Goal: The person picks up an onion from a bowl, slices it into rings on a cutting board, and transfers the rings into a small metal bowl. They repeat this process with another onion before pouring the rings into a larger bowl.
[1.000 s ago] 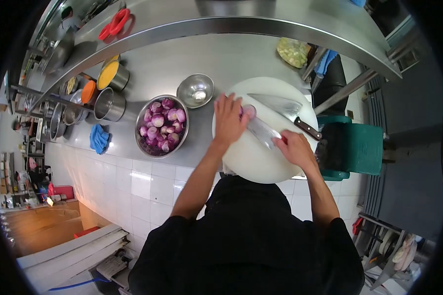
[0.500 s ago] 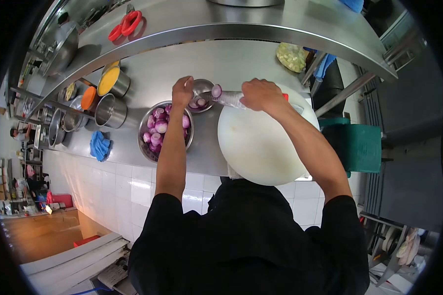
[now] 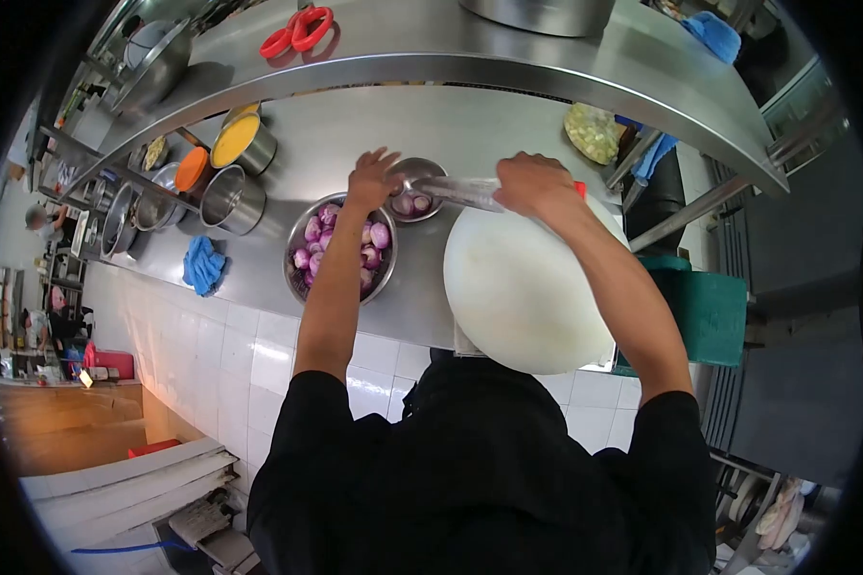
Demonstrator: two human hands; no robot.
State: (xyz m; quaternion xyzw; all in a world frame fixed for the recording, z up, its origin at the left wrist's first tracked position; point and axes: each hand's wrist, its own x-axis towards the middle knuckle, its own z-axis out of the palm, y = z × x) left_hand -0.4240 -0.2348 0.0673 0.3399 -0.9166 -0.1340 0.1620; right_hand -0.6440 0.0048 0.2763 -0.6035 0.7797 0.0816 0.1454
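Observation:
My right hand is wrapped around the handle of a broad knife, a bit of red showing at the handle's end. The blade points left, its tip over a small metal bowl with a few onion pieces in it. At that bowl's left edge, my left hand has its fingers spread and holds nothing. Below it, partly hidden by my left forearm, stands a larger metal bowl of peeled purple onions. A round white cutting board lies under my right forearm.
Metal pots, one with yellow contents, stand at the left beside a blue cloth. A steel shelf with red-handled scissors spans the back. A bag of pale chopped pieces sits back right; a green bin stands right.
The onion piece on the blade's tip is gone from it, and pieces lie in the small bowl. My left hand's fingers have spread. The whole view has shifted slightly.

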